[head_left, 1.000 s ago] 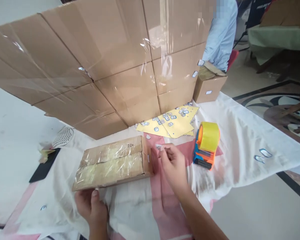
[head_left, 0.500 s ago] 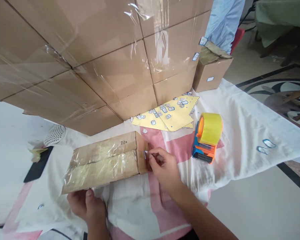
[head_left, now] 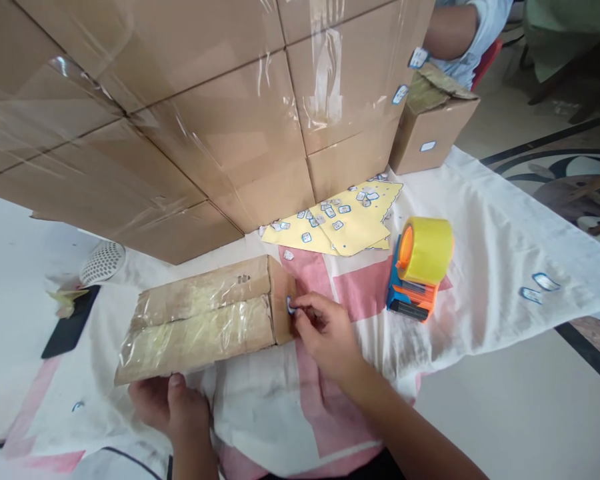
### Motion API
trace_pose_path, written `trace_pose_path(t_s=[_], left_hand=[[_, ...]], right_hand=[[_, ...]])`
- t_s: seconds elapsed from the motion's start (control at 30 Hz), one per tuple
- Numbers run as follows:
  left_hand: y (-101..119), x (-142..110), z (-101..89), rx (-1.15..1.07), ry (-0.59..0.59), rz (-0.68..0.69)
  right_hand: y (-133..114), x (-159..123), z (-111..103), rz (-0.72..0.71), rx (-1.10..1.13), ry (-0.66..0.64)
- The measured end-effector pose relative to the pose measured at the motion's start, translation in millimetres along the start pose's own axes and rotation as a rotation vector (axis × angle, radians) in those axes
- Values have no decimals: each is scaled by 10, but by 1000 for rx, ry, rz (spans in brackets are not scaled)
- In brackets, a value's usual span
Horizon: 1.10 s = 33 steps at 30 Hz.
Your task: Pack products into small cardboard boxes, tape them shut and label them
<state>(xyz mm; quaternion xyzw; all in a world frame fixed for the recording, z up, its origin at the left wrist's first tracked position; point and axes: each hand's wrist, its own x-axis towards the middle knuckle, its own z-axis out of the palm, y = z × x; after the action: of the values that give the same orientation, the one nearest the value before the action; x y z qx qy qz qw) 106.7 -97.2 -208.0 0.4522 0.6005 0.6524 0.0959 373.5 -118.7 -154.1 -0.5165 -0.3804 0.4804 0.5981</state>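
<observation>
A taped cardboard box [head_left: 200, 317] lies on its side on the white and pink cloth. My left hand [head_left: 173, 405] is closed on its near left edge, thumb on top and the other fingers partly hidden underneath. My right hand [head_left: 330, 337] pinches a small blue-edged paper label [head_left: 291, 306] against the box's right end face. Beyond the box, yellow paper sheets [head_left: 353, 237] carry several loose labels of the same kind. To the right of my right hand stands a blue and orange tape dispenser [head_left: 413, 300] with a yellow tape roll [head_left: 430, 250].
A tall wall of taped cartons [head_left: 220, 140] rises behind the work. A smaller labelled box [head_left: 425, 133] stands at its right, near another person's arm [head_left: 450, 33]. On the left lie a black phone-like slab [head_left: 73, 323] and a white perforated object [head_left: 103, 262]. Two labels [head_left: 545, 281] lie far right.
The label in my right hand now sits against the box's end face. The view has shifted slightly. Another person's arm has come into sight behind the cartons.
</observation>
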Motion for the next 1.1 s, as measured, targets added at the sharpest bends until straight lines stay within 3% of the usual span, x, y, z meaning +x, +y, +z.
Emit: trace_pose_path(t_s=[0.3,0.47,0.6,0.7,0.97,1.1], left_hand=[[43,9,7,81,-11,40],[9,-19,-32,39,-80,20],[-10,-27,-58,19,-168,21],[30,-20,-37,52,-167,22],[123,-31,26,-19,-201,28],[51,0,-1,-96,-246,42]], right_hand=[[53,25,18,51,46,53],[70,3,15,57,53,16],[68,13,29,176,152,-60],[87,13,59,220,170,-82],[127,-29,60,50,-157,100],[107,-19,53,-48,-126,68]])
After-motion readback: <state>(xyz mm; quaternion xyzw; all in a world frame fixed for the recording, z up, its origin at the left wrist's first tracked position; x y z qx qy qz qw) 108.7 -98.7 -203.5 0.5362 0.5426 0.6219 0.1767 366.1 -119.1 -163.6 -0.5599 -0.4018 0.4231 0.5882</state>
